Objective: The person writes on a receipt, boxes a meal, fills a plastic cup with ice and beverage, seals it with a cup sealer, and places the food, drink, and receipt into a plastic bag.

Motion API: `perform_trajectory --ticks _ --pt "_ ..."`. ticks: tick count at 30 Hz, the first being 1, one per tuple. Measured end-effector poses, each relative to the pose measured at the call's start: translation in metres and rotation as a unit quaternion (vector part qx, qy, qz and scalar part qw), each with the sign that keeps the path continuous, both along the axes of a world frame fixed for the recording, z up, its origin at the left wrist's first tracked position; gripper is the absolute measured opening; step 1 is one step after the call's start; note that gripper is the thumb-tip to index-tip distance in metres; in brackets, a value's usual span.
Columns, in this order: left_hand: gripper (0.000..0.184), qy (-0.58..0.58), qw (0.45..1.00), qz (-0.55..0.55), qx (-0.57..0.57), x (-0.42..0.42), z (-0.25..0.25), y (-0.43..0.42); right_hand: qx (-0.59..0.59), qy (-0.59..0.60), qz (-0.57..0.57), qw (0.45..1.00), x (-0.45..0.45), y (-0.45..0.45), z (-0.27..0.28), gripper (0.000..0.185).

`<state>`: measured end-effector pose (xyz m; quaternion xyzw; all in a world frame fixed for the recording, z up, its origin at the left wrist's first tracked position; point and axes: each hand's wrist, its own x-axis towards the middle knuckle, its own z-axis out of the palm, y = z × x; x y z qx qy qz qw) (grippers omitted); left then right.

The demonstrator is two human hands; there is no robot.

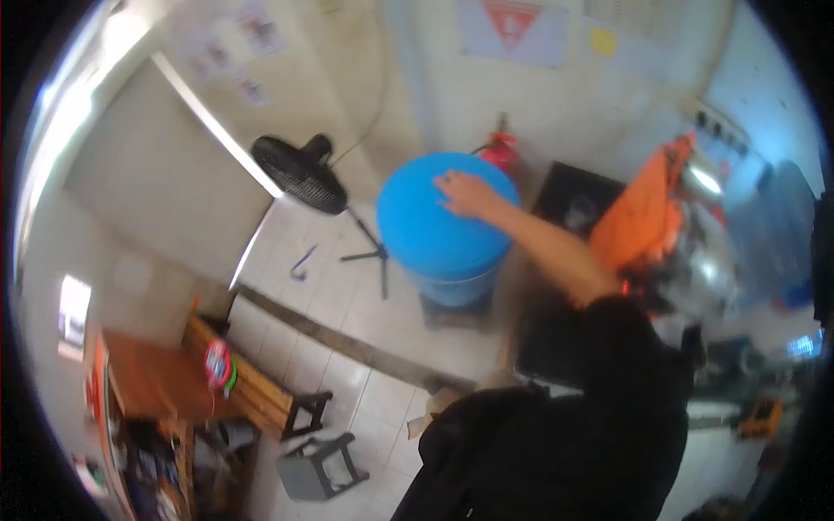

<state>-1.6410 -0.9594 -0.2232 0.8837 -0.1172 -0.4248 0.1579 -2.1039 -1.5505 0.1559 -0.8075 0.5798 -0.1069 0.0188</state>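
Observation:
My right hand [466, 194] reaches out from a black sleeve and rests on the round blue lid [408, 204] of a large blue drum [456, 286]. The fingers look slightly bent and apart against the lid top; blur hides whether there is a knob beneath them. Under the drum is a low dark stand [456, 318]. I cannot see my left hand. The black clothing on my body [556, 451] fills the lower middle.
Left of the drum stands a black fan [300, 174]; behind it is a red fire extinguisher [499, 154]. To the right, an orange cloth [638, 208] lies among cluttered items. A grey stool [321, 469] and a wooden bench [252, 382] stand lower left, beyond a raised floor strip [339, 339].

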Motion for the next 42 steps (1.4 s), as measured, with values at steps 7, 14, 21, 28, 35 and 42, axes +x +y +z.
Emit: perform_trajectory --ticks 7,14,21,28,35,42 --pt "0.066 0.021 0.986 -0.043 -0.161 0.161 0.027 -0.300 -0.205 -0.141 -0.130 0.960 -0.014 0.003 0.038 0.042" --pt "0.063 0.063 0.949 -0.075 -0.300 0.087 0.141 -0.484 -0.293 -0.208 -0.515 0.778 -0.241 0.000 0.054 0.039" --pt "0.063 -0.114 0.925 -0.346 -0.108 0.073 0.022 -0.418 -0.328 -0.516 -0.671 0.420 -0.341 -0.019 -0.062 0.039" --pt "0.016 -0.205 0.641 -0.718 -0.180 0.129 0.039 -0.422 -0.304 -0.371 -0.840 0.255 -0.446 -0.018 -0.141 0.064" --pt "0.040 -0.168 0.890 -0.419 -0.062 0.138 0.063 -0.496 -0.316 -0.259 -0.779 0.475 -0.428 0.014 -0.111 0.060" --pt "0.067 0.021 0.963 -0.172 -0.207 0.071 0.093 -0.594 -0.046 -0.262 -0.160 0.951 -0.070 -0.062 0.007 0.013"
